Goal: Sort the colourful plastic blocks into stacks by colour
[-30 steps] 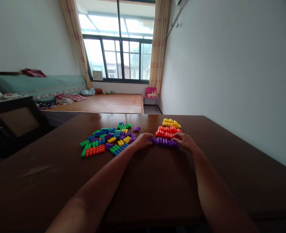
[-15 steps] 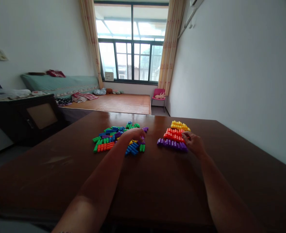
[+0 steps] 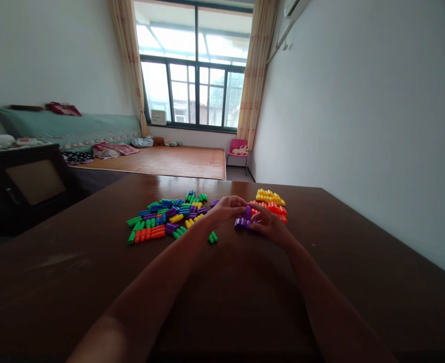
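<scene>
Both my hands meet over the table around a purple plastic piece (image 3: 248,213), a small ribbed block of joined tubes. My left hand (image 3: 230,206) reaches in from the left, fingers closed at the piece's upper end. From the right, my right hand (image 3: 270,225) curls its index finger and thumb about the same piece, partly hiding it. A row of purple pieces (image 3: 240,223) lies just under the hands, part of it covered by the right hand. Behind them lie orange-red rows (image 3: 277,209), with yellow rows (image 3: 270,196) farther back.
Left of my hands spreads a loose pile of mixed green, blue, purple, yellow and orange pieces (image 3: 184,210). The dark brown table (image 3: 245,282) extends toward me and to the right. Beyond it are a bed (image 3: 192,160), a pink chair (image 3: 238,147) and a cabinet (image 3: 37,176).
My left hand has moved right from the mixed pile to the purple row. My right hand has shifted from the orange-red rows' end to meet it. The view has turned slightly right.
</scene>
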`<move>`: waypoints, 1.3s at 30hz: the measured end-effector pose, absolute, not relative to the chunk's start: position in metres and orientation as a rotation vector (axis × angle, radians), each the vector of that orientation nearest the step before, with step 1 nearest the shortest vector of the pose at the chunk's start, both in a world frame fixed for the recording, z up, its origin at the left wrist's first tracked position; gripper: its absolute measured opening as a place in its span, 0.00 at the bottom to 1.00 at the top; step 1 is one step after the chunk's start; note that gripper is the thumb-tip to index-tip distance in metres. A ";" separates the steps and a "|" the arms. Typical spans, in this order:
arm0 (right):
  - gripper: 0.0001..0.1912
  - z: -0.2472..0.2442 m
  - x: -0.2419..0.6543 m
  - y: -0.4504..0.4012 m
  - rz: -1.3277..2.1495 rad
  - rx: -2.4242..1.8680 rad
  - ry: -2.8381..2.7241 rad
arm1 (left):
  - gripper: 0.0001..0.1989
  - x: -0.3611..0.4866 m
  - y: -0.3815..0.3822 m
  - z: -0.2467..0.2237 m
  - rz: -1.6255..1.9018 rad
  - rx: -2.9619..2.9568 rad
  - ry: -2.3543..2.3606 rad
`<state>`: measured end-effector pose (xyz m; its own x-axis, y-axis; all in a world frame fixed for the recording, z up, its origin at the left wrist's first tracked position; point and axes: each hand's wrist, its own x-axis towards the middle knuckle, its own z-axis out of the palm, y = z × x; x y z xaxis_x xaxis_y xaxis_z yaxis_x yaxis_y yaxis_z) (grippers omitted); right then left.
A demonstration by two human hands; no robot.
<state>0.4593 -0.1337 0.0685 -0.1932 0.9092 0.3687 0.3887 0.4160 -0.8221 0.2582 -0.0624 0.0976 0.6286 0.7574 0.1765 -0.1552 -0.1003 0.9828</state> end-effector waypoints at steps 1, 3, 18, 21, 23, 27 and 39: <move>0.35 0.070 0.457 -0.135 0.730 -1.099 -1.757 | 0.19 0.266 -0.067 0.095 0.857 1.399 0.516; 0.30 0.075 0.458 -0.136 0.677 -1.071 -1.723 | 0.21 0.278 -0.075 0.090 0.866 1.283 0.506; 0.17 0.055 0.584 -0.142 0.643 -2.027 -1.645 | 0.18 0.242 -0.031 0.056 0.682 2.031 1.018; 0.18 0.052 0.580 -0.141 0.588 -2.039 -1.694 | 0.22 0.245 -0.030 0.046 0.566 2.101 1.011; 0.20 0.052 0.578 -0.140 0.600 -1.970 -1.733 | 0.22 0.250 -0.031 0.040 0.552 2.123 1.004; 0.23 0.051 0.578 -0.141 0.633 -1.913 -1.756 | 0.20 0.260 -0.034 0.028 0.608 2.137 1.014; 0.17 0.063 0.569 -0.136 -0.002 -1.886 -1.511 | 0.16 0.212 -0.013 0.076 0.690 2.427 1.518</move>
